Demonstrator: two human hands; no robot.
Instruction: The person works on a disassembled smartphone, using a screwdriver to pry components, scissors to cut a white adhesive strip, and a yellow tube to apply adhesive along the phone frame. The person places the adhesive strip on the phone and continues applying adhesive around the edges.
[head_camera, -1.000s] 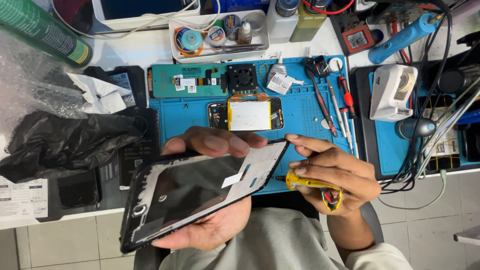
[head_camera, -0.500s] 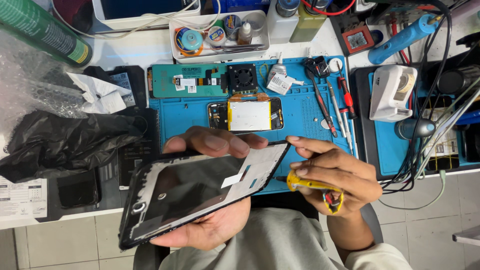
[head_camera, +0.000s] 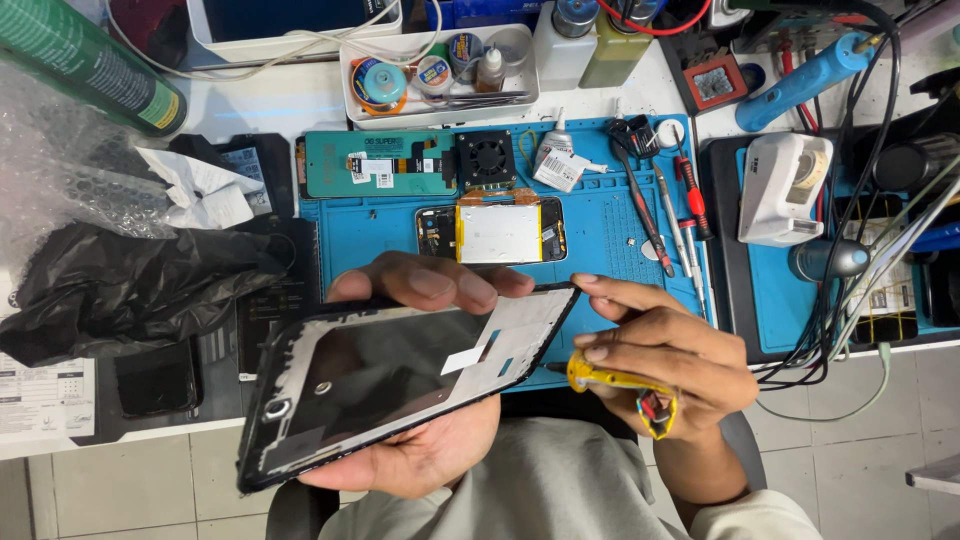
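Change since the earlier frames: almost none. My L hand (head_camera: 420, 440) still supports the tablet frame (head_camera: 400, 375) from below, and my R hand (head_camera: 660, 365) still sits at the frame's upper-R corner. The yellow tool (head_camera: 610, 378) looks to have crept slightly toward the frame edge. Judgement: work at that corner is ongoing, not finished; nothing has separated or been set down.

L to R:

1. Black plastic bag (head_camera: 130, 285) lies on the tabletop (head_camera: 250, 105), far L, well apart from the frame.
2. L hand: palm under the frame, fingers (head_camera: 440, 283) wrapped over its upper long edge. Fingers closed on the frame, holding it off the tabletop, above my lap.
3. Tablet frame: flat rectangle w/ dark glass, inner side up, small white tab near centre. Long axis runs diagonal, lower-L to upper-R. The end w/ the round button opening points lower-L; the upper-R corner points toward my R hand. The lower-L end sits nearer the camera, so the frame is tilted.
4. Blue work mat (head_camera: 600, 250) lies behind the frame, carrying an opened device w/ silver battery (head_camera: 497, 233); no contact w/ the frame.
5. R hand: fingers curled tight around the yellow tool, index fingertip touching the frame's upper-R corner. Tool tip just beside the frame's R edge; contact not discernible.
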